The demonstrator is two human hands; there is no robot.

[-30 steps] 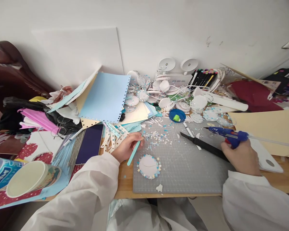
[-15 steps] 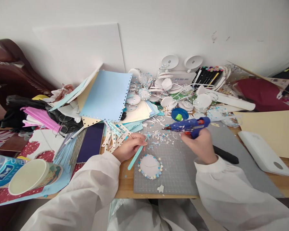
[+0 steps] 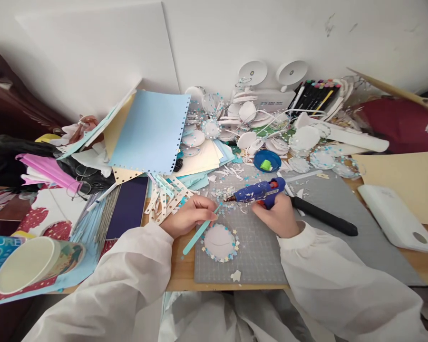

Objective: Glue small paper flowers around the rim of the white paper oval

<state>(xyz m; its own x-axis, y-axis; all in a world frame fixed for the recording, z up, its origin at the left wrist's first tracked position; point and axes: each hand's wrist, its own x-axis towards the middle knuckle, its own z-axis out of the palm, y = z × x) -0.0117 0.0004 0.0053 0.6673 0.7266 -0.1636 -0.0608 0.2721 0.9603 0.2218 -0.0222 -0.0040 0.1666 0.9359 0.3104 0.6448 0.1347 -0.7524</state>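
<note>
Slim turquoise tweezers (image 3: pixel 194 238) are pinched in my left hand (image 3: pixel 192 216), their narrow tip pointing up and right. Close to that tip is the nozzle of a blue hot glue gun (image 3: pixel 251 192), gripped by its handle in my right hand (image 3: pixel 280 216). Whether the nozzle touches the tip I cannot tell. Just below my left hand, a white round disc (image 3: pixel 219 243) lies flat on the grey cutting mat (image 3: pixel 257 266), its edge ringed with small blue, white and cream stars. Loose tiny stars (image 3: pixel 224 194) are scattered behind the two tools.
A blue lid (image 3: pixel 259 159) with a green piece sits behind the glue gun. To its right lie a black-handled tool (image 3: pixel 326 216) and a white oblong device (image 3: pixel 395 216). Punched paper sheets (image 3: pixel 150 133) lean at back left. A paper cup (image 3: pixel 28 263) stands at far left.
My right hand has brought the glue gun left and down, closer to the tweezers. My left hand stays near the disc. The camera view has shifted slightly.
</note>
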